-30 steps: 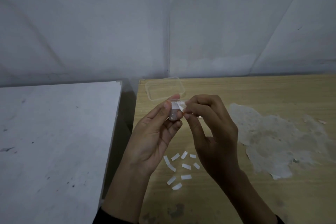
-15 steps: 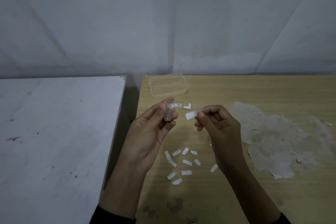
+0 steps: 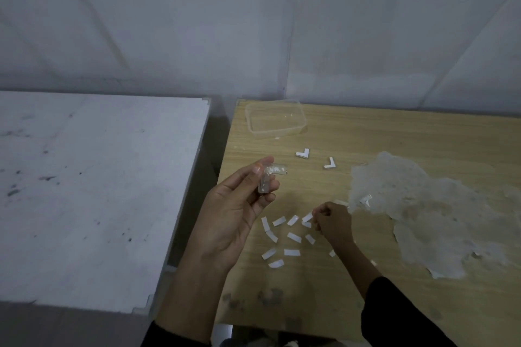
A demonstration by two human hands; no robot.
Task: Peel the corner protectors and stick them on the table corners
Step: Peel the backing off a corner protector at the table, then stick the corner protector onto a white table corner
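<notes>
- Head view, left side: the left hand [image 3: 234, 214] is raised over the wooden table's [image 3: 394, 135] near-left part. Its thumb and fingers are curled round a clear L-shaped corner protector [image 3: 270, 177], held up off the surface.
- Head view, right side: the right hand [image 3: 334, 219] has dropped from beside the protector to the tabletop. Its fingers are bunched and pinch a white backing strip [image 3: 308, 217] at the edge of the scatter of peeled strips [image 3: 293, 236].
- What changed: half a second ago that strip was up near the protector, freshly pulled away. Now it is down at the discard pile, so I judge this piece peeled and ready to stick.
- Two white-backed protectors [image 3: 303, 153] lie unpeeled near the clear container [image 3: 275, 118], so more peeling remains.
- The white table [image 3: 98, 191] stands just left. Its near corner [image 3: 141, 308] may already wear a clear piece, though the dim light leaves me unsure.
</notes>
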